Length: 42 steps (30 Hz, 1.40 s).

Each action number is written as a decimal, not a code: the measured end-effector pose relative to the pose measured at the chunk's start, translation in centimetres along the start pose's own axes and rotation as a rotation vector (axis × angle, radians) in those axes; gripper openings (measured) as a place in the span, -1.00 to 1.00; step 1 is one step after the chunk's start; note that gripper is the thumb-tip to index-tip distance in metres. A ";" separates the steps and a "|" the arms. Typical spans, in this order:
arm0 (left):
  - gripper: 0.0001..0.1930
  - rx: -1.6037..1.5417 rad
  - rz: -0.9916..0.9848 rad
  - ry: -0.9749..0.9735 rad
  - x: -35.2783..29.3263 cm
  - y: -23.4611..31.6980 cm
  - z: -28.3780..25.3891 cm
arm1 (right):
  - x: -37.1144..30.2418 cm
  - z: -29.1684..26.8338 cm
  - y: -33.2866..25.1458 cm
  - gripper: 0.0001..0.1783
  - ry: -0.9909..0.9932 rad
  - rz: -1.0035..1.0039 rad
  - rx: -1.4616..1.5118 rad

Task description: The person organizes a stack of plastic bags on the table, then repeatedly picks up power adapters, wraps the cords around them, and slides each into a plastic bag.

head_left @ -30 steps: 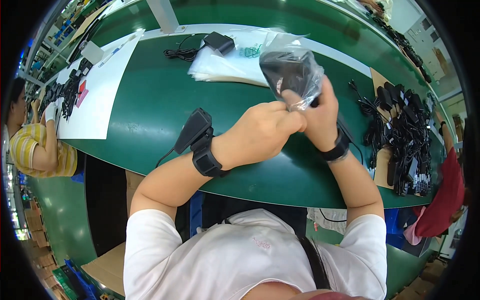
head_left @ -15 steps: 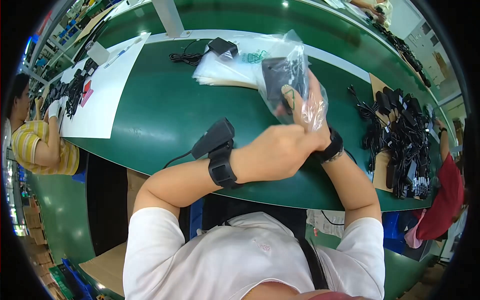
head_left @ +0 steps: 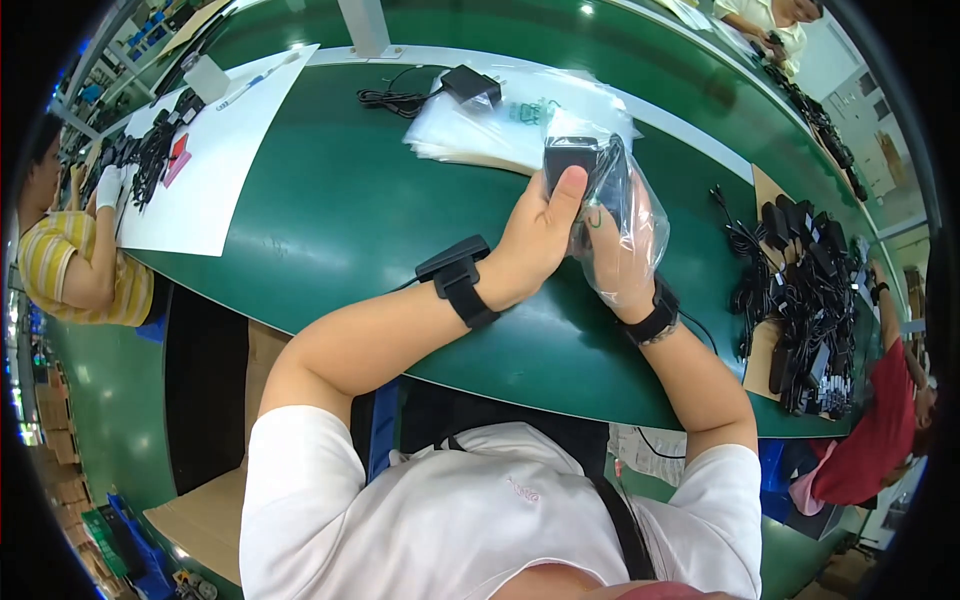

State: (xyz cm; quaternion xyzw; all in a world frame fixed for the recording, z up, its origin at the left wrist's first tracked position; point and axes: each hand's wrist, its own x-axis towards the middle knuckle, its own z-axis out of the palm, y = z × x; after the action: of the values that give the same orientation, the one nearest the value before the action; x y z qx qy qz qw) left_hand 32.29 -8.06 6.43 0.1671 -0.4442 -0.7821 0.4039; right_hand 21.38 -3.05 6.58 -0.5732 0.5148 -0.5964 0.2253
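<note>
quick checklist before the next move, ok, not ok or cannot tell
1. Black rectangular power adapter steadied by left hand: ok, thumb overlaps its face.
2. Grip of right hand: cannot tell, clear plastic bag overlaps it.
3. Adapter fully inside the bag: cannot tell.
4. Stack of clear plastic bags bare on top: not ok, second black adapter with cable rests there.
5. Tangled pile of black cabled adapters apart from both hands: ok, at right.

green table (head_left: 320, 200), black adapter (head_left: 567, 155), white sheet (head_left: 215, 175), yellow-and-white striped shirt (head_left: 62, 265)
</note>
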 end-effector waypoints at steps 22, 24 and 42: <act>-0.80 -0.107 -0.301 -0.070 0.6 3.5 -1.9 | 1.6 -2.1 -1.3 -0.45 -0.225 -0.339 -0.718; -0.82 -0.307 -0.246 -0.023 0.8 3.8 -2.0 | 2.3 -3.5 -1.1 -0.44 -0.237 -0.194 -0.301; -0.67 -0.318 -0.036 -0.004 2.3 4.6 -3.7 | 4.1 -7.7 0.6 -0.34 0.063 0.132 0.707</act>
State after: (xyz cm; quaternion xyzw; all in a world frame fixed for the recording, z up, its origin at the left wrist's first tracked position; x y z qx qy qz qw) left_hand 35.38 -13.19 8.48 0.1073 -0.3124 -0.8500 0.4104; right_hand 13.20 -4.07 9.39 -0.4065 0.3195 -0.7391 0.4317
